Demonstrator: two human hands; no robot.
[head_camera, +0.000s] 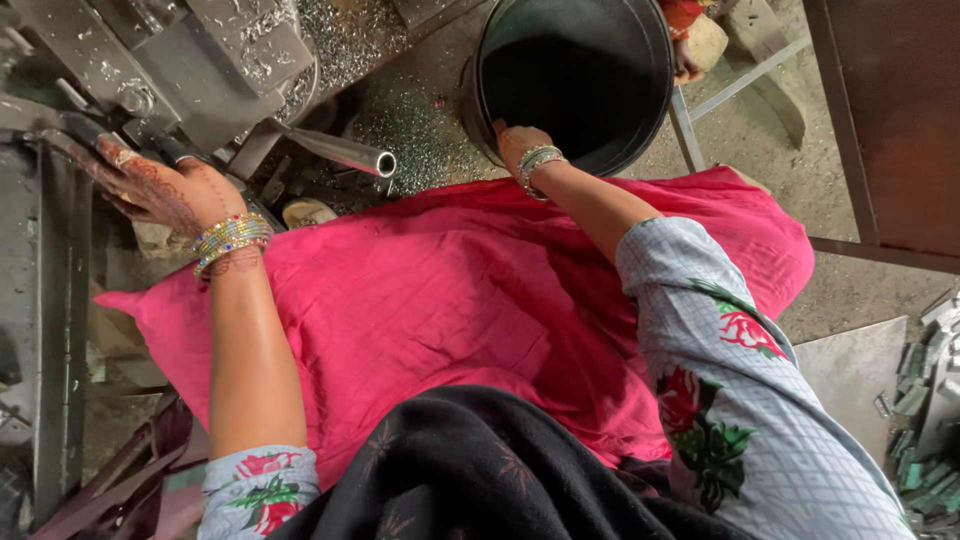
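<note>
The right hand (520, 143) rests on the near rim of a dark metal bucket (640, 120), fingers curled over the edge and gripping it; the bucket stands on the floor ahead of the person, just beyond the pink cloth (450, 290) covering the lap. The bucket's interior is dark and what it holds cannot be told. The left hand (150, 185) reaches out to the left and lies on a grey metal lever (40, 125) of the machine (200, 50), fingers extended along it; whether it clasps the lever cannot be told. A short steel tube (345, 152) projects from the machine between the two hands. Metal shavings (410, 120) cover the floor beside the bucket. Both forearms are extended, wrists bearing bangles.
</note>
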